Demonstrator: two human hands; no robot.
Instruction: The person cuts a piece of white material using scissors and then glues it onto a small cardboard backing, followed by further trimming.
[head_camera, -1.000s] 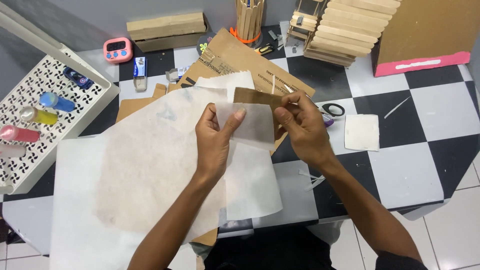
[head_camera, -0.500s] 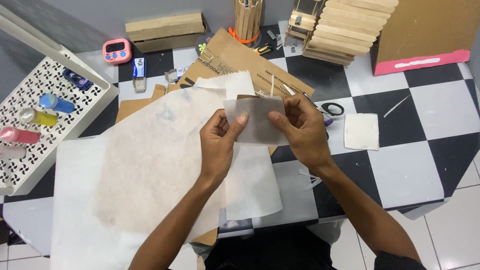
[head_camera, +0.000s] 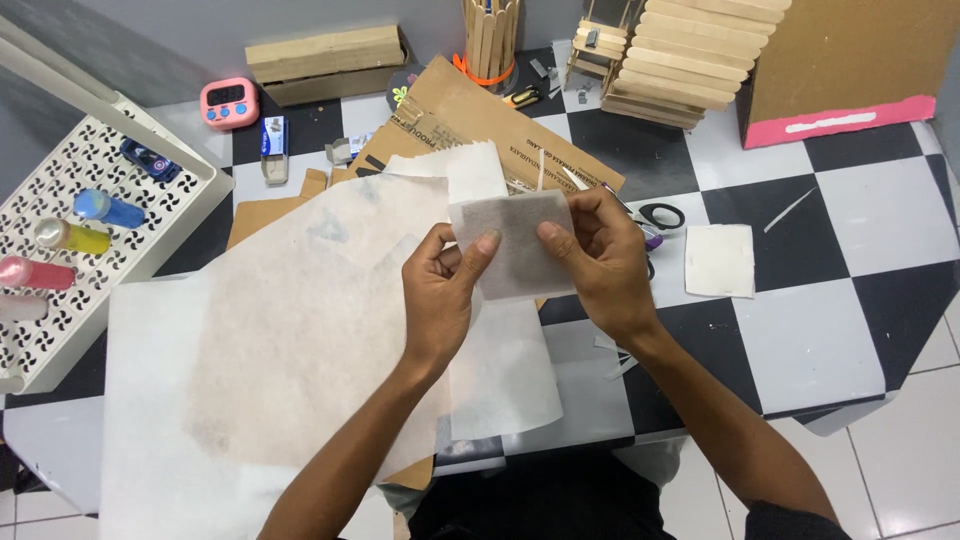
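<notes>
Both hands hold one small rectangle of thin translucent paper up above the table. My left hand pinches its left edge with the thumb on the front. My right hand grips its right edge the same way. Under the hands lie large sheets of the same thin white paper spread over brown cardboard.
A white perforated tray with glitter tubes stands at the left. Black scissors and a small white square lie right of my hands. At the back are a pink timer, a stick cup, a stick house and a cardboard box.
The small paper piece has been lifted off the brown card that was behind it and now sits flatter and higher between both hands. My hands shifted slightly up.
</notes>
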